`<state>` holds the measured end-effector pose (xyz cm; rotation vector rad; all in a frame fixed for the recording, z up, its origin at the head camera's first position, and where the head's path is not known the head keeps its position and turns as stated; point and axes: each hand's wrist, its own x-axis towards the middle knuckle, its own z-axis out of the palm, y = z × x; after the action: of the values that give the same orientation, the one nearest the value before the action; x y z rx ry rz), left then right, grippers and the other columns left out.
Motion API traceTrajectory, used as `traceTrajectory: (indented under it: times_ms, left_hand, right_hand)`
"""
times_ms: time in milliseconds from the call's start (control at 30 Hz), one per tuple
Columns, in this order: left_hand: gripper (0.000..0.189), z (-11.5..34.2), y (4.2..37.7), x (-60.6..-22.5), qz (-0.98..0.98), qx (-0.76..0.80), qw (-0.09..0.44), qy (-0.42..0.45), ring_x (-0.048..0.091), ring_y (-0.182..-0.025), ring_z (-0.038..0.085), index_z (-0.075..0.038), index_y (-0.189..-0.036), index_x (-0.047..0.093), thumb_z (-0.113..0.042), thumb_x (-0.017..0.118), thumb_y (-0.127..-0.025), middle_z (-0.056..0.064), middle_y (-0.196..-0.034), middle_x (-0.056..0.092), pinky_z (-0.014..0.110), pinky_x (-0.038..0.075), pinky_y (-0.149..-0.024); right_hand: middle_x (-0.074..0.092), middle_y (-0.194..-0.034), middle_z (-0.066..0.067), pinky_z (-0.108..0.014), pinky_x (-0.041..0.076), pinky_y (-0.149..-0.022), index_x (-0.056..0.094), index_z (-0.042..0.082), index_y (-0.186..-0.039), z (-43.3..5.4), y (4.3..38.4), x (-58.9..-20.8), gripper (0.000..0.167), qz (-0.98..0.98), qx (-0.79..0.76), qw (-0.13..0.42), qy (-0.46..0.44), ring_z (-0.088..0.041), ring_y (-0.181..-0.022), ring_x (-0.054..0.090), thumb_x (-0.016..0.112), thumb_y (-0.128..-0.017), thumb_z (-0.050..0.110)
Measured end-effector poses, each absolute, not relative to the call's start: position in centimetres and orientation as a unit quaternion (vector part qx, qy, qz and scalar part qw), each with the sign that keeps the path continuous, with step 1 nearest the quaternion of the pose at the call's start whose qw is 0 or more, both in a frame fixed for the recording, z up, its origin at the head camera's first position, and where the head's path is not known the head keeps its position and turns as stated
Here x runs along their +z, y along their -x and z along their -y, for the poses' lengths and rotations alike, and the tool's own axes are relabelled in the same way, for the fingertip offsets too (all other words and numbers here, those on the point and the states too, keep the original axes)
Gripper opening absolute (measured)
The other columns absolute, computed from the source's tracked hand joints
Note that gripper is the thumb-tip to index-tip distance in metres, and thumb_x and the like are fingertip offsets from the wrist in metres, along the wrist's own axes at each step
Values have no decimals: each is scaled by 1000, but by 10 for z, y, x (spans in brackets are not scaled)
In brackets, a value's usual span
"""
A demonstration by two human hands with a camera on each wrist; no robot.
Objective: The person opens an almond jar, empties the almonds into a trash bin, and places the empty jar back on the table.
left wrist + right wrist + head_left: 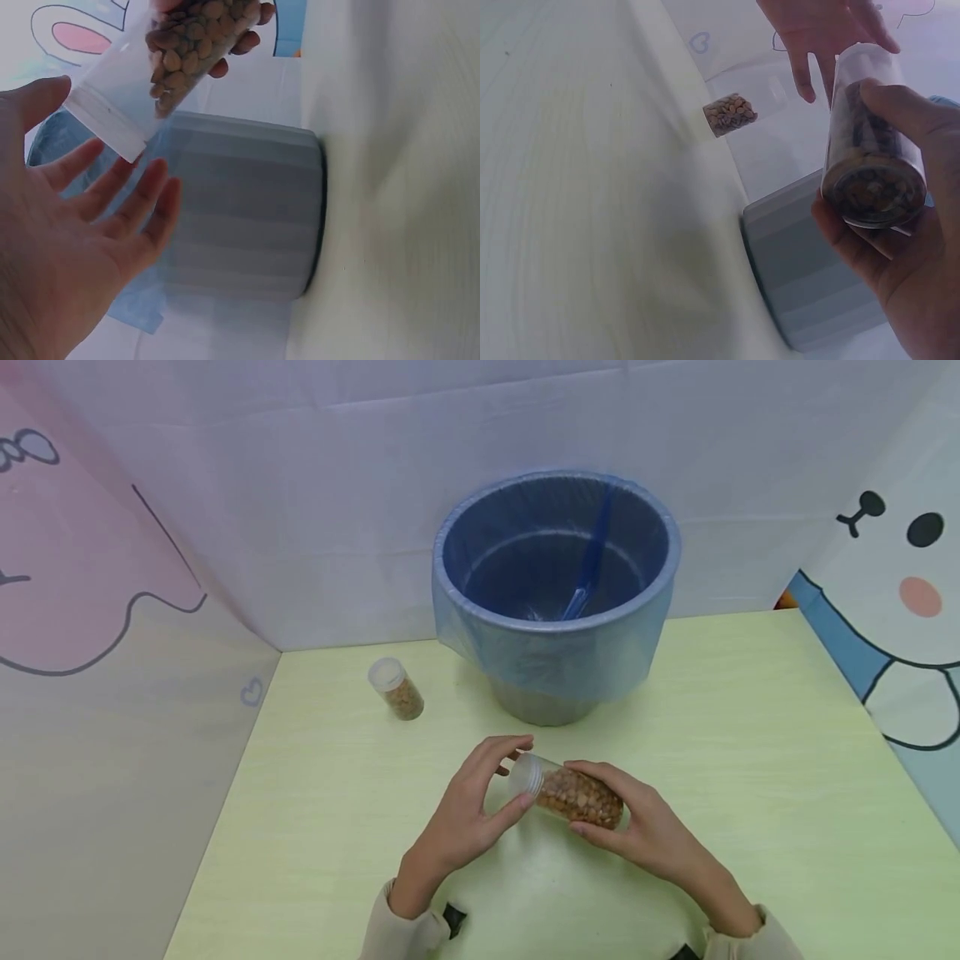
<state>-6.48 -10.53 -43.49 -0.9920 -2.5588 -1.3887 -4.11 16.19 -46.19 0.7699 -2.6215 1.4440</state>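
Observation:
My right hand [645,822] grips a clear plastic jar [581,795] about half full of flat brown seed-like pieces. The jar is tilted, its white screw lid [525,774] pointing left and its base towards the right palm. My left hand [468,814] is spread around the lid, thumb tip right at its edge. In the left wrist view, the fingers [124,199] of that hand are loosely extended beside the lid [105,124]. The right wrist view shows the right thumb lying over the jar's side [874,135] and the other fingers beneath it.
A second, similar jar [397,690] stands upright at the back left, holding brown pieces under its lid. Behind my hands is a grey bucket [543,706] lined with a blue plastic bag [558,652]. Cloth-covered walls [337,510] border the pale yellow-green table [750,760].

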Motion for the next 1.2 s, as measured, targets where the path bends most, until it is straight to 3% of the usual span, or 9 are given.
traceTrajectory:
  times_ms: [100, 367, 800, 1067, 1200]
  left_hand:
    - [58, 106, 64, -434, 815, -477, 14, 329, 50, -139, 18, -22, -156, 44, -21, 67, -103, 0, -154, 51, 38, 53, -101]
    - [60, 107, 63, -434, 802, -483, 17, 350, 48, -141, 22, -14, -156, 44, -11, 66, -101, 5, -155, 50, 39, 54, -100]
    - [59, 110, 63, -440, 830, -448, 32, 330, 53, -132, 20, -22, -155, 45, -22, 69, -102, 5, -148, 56, 38, 55, -97]
    - [58, 108, 65, -441, 816, -466, 32, 342, 52, -136, 19, -22, -155, 46, -21, 68, -102, 4, -150, 55, 35, 54, -99]
    - [56, 107, 65, -441, 810, -474, 34, 344, 53, -135, 17, -22, -154, 48, -21, 68, -102, 1, -149, 55, 34, 53, -100]
  right_hand:
    - [65, -140, 0, -32, 60, -85, 55, 22, -149, -162, 41, -462, 73, 850, 465, 24, -246, -11, -118, 65, 88, -84, 17]
    - [64, -143, 2, -32, 59, -90, 54, 23, -150, -164, 42, -463, 73, 856, 462, 24, -231, -11, -123, 64, 88, -85, 18]
    - [65, -140, 3, -30, 58, -89, 56, 19, -149, -163, 38, -465, 72, 856, 460, 27, -234, -8, -120, 64, 89, -84, 17]
    - [66, -139, 1, -31, 59, -85, 53, 25, -150, -162, 37, -464, 75, 859, 449, 29, -245, -9, -116, 65, 89, -84, 17]
    - [67, -138, -1, -31, 59, -85, 54, 22, -149, -161, 36, -466, 74, 858, 447, 27, -250, -10, -114, 65, 88, -84, 17]
